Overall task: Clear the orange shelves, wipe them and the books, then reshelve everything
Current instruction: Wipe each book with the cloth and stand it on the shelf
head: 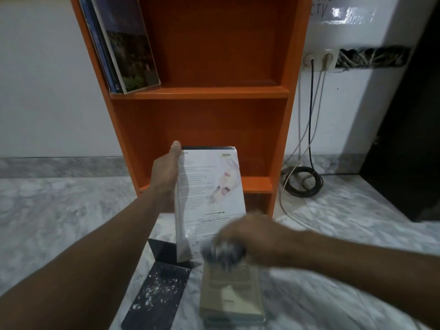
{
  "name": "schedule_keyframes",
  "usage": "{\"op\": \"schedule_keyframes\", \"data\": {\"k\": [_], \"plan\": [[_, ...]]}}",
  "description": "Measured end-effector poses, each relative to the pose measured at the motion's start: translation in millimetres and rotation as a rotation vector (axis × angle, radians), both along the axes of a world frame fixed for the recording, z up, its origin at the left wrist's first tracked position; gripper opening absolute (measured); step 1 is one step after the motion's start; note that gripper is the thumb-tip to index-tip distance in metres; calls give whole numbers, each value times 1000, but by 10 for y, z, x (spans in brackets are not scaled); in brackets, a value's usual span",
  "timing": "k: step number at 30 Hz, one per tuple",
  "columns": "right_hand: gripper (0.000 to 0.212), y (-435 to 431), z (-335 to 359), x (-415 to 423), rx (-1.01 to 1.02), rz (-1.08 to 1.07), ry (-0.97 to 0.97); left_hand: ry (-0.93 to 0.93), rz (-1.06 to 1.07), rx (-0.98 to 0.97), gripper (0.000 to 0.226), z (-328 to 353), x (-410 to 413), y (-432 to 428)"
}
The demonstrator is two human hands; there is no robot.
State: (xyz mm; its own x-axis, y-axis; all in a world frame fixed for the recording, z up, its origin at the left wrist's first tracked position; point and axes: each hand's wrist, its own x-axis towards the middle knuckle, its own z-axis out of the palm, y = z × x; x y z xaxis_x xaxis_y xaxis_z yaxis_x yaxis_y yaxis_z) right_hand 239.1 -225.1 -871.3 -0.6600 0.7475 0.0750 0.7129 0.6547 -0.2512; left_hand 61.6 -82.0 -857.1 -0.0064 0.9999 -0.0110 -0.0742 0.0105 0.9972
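Observation:
My left hand [166,172] grips a white book [212,186] by its spine edge and holds it upright in front of the orange shelf unit [200,94]. My right hand [252,234], blurred by motion, holds a dark crumpled cloth [222,254] against the book's lower cover. Two or three books [123,48] lean against the left wall of the upper shelf. The lower shelf holds nothing visible. A beige book [232,294] lies flat on the floor below my right hand.
A black metal bookend [157,289] speckled with white bits lies on the marble floor at my left forearm. Coiled cables [302,182] run from wall sockets [319,59] right of the shelf. A dark piece of furniture [409,139] stands at far right.

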Motion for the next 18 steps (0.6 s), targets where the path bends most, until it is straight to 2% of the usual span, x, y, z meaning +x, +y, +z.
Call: {"op": "schedule_keyframes", "data": {"k": [2,4,6,8,9,11,13,15,16,18], "plan": [[28,260,338,40,139,-230,208,-14,2,-26,45,-6,-19,-5],[31,574,691,64,398,-385,359,-27,-35,-65,47,6,-1,-25],[37,815,876,-24,516,-471,339,-61,-96,-85,50,21,40,-37],[37,958,733,-172,435,-495,241,-93,-138,-96,50,38,60,-66],[31,924,553,-271,408,-442,181,-101,-150,-94,48,47,48,-70],[24,652,44,-403,420,-263,147,-115,-128,-89,44,61,0,-75],[27,207,-380,-463,378,-39,14,-137,-100,-101,42,70,-87,-100],[27,-141,-596,-398,171,231,-144,-122,-30,-83,38,39,-184,-81],[31,-225,-562,-347,45,266,-180,-82,4,-56,36,12,-226,-54],[41,-131,-319,-267,-120,103,-59,-17,50,-16,37,-29,-291,-12]]}}
